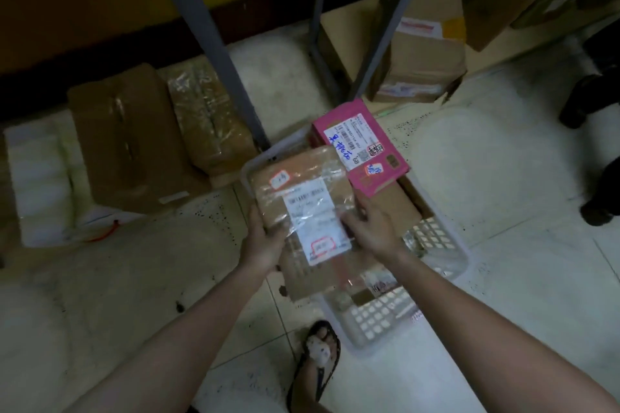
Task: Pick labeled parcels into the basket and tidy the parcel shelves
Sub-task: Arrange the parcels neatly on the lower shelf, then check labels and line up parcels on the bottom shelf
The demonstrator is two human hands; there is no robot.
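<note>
The left hand (265, 238) grips the left edge of the brown parcel (302, 183). The right hand (372, 225) grips its right side, next to the white label (313, 211). The parcel is over the white basket (436, 238) on the floor. A pink parcel (362, 147) lies at the basket's far end. Brown boxes (127, 137) sit left of the shelf leg (208, 27).

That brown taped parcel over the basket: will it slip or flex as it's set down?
The brown parcel is probably stiff: its flat cardboard face shows no sag between left hand and right hand. Glossy tape wrap likely makes it slippery.
</note>
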